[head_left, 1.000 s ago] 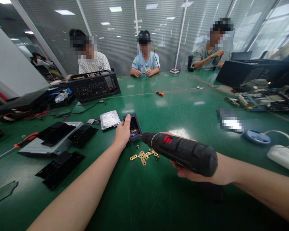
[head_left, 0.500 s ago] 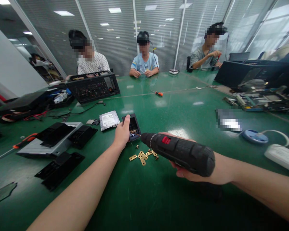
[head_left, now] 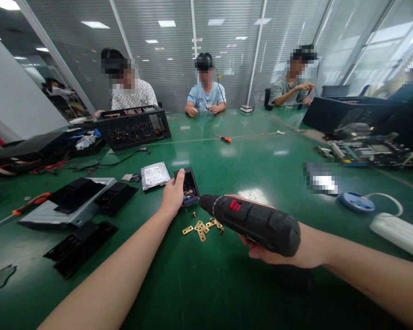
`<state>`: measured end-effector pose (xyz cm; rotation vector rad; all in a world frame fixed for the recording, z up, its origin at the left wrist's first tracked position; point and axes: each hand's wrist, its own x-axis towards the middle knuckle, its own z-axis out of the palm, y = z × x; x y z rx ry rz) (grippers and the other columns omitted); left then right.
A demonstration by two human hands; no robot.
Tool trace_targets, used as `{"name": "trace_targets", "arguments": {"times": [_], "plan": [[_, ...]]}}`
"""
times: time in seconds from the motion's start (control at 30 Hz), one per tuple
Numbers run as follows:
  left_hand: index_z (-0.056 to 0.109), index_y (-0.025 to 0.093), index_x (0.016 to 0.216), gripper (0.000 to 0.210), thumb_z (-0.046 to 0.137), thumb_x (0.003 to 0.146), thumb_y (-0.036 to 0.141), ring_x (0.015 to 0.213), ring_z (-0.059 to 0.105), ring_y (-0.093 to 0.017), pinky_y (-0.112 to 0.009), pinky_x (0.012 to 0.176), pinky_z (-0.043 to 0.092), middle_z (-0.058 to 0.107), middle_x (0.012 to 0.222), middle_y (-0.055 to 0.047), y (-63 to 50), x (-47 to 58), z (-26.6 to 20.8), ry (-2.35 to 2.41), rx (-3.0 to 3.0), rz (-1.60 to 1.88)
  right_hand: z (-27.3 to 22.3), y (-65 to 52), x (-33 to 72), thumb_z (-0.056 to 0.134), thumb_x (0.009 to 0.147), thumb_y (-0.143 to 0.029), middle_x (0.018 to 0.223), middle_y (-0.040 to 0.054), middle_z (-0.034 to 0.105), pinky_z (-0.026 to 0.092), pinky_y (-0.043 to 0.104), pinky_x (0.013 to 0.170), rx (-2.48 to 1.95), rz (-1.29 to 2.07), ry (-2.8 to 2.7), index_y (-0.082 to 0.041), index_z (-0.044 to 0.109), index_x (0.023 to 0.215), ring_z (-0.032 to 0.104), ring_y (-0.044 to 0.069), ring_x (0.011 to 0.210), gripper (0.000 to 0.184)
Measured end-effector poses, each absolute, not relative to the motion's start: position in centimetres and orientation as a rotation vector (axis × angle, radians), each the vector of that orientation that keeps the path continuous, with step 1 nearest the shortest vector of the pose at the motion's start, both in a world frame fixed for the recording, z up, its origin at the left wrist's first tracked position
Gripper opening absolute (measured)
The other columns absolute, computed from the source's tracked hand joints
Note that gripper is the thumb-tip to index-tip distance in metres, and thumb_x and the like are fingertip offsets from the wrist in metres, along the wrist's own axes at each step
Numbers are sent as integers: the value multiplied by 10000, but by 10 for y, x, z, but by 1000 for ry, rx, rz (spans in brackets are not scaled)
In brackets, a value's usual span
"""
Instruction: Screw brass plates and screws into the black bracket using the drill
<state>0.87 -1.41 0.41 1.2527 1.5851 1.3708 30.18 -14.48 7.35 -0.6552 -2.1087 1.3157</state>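
Black and bumpy, the drill [head_left: 254, 222] fills our right hand [head_left: 275, 260], and we wrap our fingers round it. With our left hand [head_left: 172, 196] we hold a small dark box [head_left: 192, 179], open on one side, right by the drill's tip. Flat gold plates [head_left: 201, 234] with holes lie nearby on our shiny green table [head_left: 192, 284]

The drill [head_left: 253, 222] partly hides the right hand [head_left: 273, 258] gripping it.

Blind-covered glass panels [head_left: 172, 80] stand beyond a green table [head_left: 248, 156].
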Motion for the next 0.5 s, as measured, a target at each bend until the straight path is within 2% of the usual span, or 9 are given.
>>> {"name": "trace_targets", "arguments": {"times": [0.17,0.33,0.5], "plan": [[719,155,796,781,501,755,903,773,703,-291,-338,678,528,745,803,-149,-12,6,2,1623,1279,1360,72,-144,302,756,853,-209,933,29,653,567,306,730,-609,1280,-2122,-232,203,1651,644,165,780,971],[712,150,776,807,485,742,924,747,692,-287,-344,673,524,739,788,-151,-12,6,4,1672,1279,1339,77,-145,300,746,850,-162,968,40,657,552,263,680,-643,1344,-2117,-225,177,1654,652,153,789,987],[732,157,780,800,525,711,926,771,701,-301,-361,716,540,731,760,-138,-12,5,2,1636,1284,1398,78,-145,299,754,829,-164,970,41,655,556,275,711,-665,1378,-2096,-210,184,1653,652,162,825,1003]]}}
